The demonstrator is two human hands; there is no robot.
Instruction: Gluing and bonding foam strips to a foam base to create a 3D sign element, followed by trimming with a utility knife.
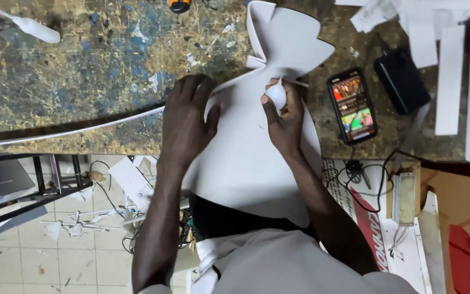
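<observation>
Now our right hand [285,117] grips a small white bottle [276,95], tip on the white sheet [246,158]; our left hand [189,117] presses flat, unclenched, on that sheet, lying across the paint-stained tabletop [93,71] edge. Phone [352,105] just right.

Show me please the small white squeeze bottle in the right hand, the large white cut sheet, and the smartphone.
small white squeeze bottle [277,95], head view, rounded body.
large white cut sheet [246,158], head view, bare middle.
smartphone [353,105], head view, lit screen.

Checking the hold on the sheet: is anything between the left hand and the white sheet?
Nothing visible. The left hand lies flat, directly on the white sheet at its left edge. The right hand grips a small white bottle over the same sheet.
</observation>
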